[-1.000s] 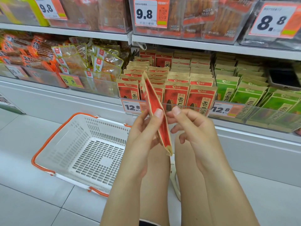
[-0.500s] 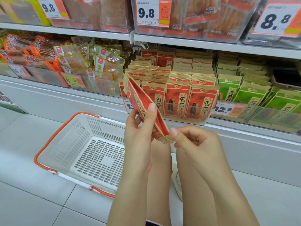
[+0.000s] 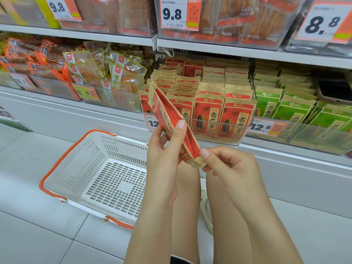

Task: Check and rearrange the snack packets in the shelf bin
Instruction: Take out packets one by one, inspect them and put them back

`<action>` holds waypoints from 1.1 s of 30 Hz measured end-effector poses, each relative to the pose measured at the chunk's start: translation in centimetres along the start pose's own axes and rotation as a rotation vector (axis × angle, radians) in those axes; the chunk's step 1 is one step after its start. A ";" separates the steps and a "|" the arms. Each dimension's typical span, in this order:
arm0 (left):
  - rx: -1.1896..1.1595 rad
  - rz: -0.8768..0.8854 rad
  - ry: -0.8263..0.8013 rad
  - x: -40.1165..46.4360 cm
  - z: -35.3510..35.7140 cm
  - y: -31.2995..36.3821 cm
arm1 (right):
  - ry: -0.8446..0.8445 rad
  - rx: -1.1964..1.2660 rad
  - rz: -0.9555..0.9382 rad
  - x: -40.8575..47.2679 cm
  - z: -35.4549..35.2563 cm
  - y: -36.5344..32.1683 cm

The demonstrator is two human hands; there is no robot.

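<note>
The left hand (image 3: 167, 149) holds a red packet (image 3: 171, 126) in front of the bin (image 3: 219, 141), with its fingers and thumb curled round the middle. The right hand (image 3: 224, 164) pinches the packet's bottom corner between thumb and finger.

A second ago the packet stood almost straight up, edge on, and both hands held it near the middle. Now it leans over to the left, with its top out in front of the bin's left end. The right hand has slid down to the bottom corner.

So the packet is being turned round, most likely to look at its other side. It is not back in the bin yet. The other red packets (image 3: 207, 115) stand in neat rows there. A white basket (image 3: 57, 180) sits on the floor to the left.
</note>
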State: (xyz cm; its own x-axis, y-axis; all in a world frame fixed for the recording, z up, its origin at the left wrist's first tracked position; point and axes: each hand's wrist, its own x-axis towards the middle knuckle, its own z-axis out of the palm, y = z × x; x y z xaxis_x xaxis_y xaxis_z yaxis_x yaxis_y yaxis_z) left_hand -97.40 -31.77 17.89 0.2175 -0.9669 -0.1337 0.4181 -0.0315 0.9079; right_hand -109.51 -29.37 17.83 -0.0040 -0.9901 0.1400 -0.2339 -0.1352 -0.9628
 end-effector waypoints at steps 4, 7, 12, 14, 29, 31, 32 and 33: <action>0.002 0.002 -0.018 -0.2 -0.1 -0.1 | 0.001 0.010 0.004 0.0 0.1 0.1; -0.116 -0.099 -0.074 0.0 -0.5 -0.1 | 0.050 0.064 0.013 -0.1 0.4 0.0; -0.441 -0.313 -0.221 0.1 -0.5 0.4 | 0.094 0.231 0.113 0.5 0.3 0.0; -0.441 -0.313 -0.253 0.0 -0.5 0.0 | 0.141 0.352 0.156 0.6 0.2 0.0; 0.068 -0.008 -0.270 -0.7 -1.3 -0.2 | 0.219 0.526 0.161 0.7 -0.2 -0.5; 0.062 -0.004 -0.276 -0.7 -1.3 -0.2 | 0.205 0.560 0.173 0.8 -0.1 -0.7; 0.059 -0.004 -0.276 -0.7 -1.3 -0.1 | 0.194 0.574 0.176 0.8 -0.1 -0.8; 0.058 -0.005 -0.271 -0.7 -1.4 -0.1 | 0.179 0.582 0.179 0.7 -0.1 -0.9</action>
State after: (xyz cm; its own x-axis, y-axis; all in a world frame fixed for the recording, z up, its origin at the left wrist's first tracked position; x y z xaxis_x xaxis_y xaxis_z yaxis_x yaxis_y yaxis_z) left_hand -96.42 -30.72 17.32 -0.0321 -0.9989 -0.0342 0.3661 -0.0436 0.9295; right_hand -109.44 -29.95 18.82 -0.1683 -0.9846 -0.0470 0.3522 -0.0155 -0.9358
